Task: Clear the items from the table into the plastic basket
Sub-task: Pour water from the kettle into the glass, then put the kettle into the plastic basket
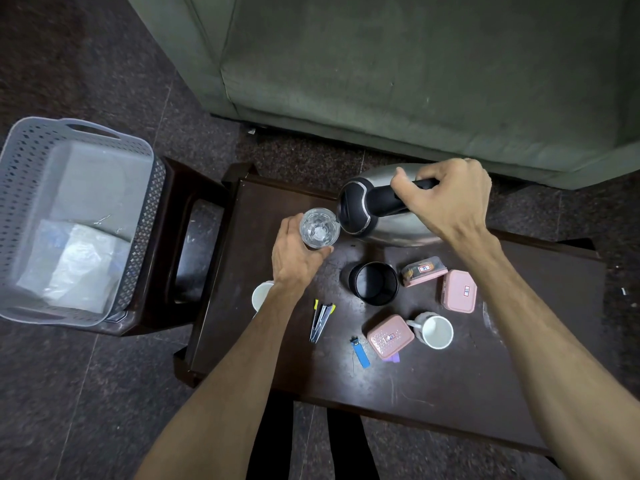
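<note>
Head view: right hand (446,199) grips the handle of a tilted steel flask (377,216), spout touching the glass (319,228) held by the left hand (294,258) over the counter (433,386). Plastic basket (20,161) stands on a stool, far left.

The left forearm hides most of a white cup (260,294). The labels on the pink boxes (460,291) are too small to read.

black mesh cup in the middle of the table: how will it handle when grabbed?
The black cylindrical mesh cup looks empty and perforated, so probably light. It stands upright with its mouth open, so a side push may tip it and let it roll. Its thin mesh wall might flex under a hard squeeze.
</note>
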`<state>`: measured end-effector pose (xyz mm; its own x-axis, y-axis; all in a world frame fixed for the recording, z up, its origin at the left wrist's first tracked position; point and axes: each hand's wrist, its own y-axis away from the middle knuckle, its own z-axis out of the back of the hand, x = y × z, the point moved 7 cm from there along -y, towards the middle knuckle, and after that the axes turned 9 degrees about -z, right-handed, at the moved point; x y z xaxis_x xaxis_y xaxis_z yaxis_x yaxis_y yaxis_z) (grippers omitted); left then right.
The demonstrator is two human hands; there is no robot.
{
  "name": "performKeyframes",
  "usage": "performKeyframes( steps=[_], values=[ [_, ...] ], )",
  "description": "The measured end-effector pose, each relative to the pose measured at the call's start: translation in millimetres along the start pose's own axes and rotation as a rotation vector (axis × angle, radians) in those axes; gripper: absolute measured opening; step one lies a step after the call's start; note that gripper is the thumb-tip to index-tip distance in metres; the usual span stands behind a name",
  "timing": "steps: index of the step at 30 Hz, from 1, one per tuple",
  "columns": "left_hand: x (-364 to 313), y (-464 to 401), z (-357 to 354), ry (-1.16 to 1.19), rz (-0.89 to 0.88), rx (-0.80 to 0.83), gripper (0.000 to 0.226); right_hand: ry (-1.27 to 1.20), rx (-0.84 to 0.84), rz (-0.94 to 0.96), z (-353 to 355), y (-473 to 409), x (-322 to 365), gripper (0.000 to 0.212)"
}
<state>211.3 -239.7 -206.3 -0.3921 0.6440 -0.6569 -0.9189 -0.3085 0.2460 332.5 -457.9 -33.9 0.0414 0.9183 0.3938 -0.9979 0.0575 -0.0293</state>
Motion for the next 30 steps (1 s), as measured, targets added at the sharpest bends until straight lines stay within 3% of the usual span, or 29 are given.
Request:
performKeyframes(
  steps=[10, 12, 15, 19, 26, 30],
  values=[
    [-8.1, 7.1, 8.9, 0.046, -0.004, -0.039, 0.103, -0.395, 0.022, -0.143, 15.7, 1.9, -29.7, 0.058],
    [-15.3, 11.8, 19.4, 0.12, -0.017, -0.102, 0.095, -0.492, 0.016, -0.189, 17.9, 2.2, -31.1, 0.059],
    [-28.7, 18.4, 40.1, 0.298, -0.064, -0.218, 0.063, -0.62, -0.008, -0.224, 21.4, 3.8, -20.3, 0.06],
    [-48.6, 22.0, 71.4, 0.574, -0.059, -0.308, 0.027, -0.718, -0.019, -0.218, 24.4, 4.1, 12.7, 0.058],
    [-43.8, 11.0, 151.2, 0.884, 0.077, -0.453, 0.043, -0.867, 0.014, -0.089, 22.9, 1.4, 114.8, 0.062],
    [-13.5, 11.6, 212.1, 0.889, 0.126, -0.597, 0.031, -1.022, 0.1, -0.097, -3.7, 5.1, 179.5, 0.063]
  ],
)
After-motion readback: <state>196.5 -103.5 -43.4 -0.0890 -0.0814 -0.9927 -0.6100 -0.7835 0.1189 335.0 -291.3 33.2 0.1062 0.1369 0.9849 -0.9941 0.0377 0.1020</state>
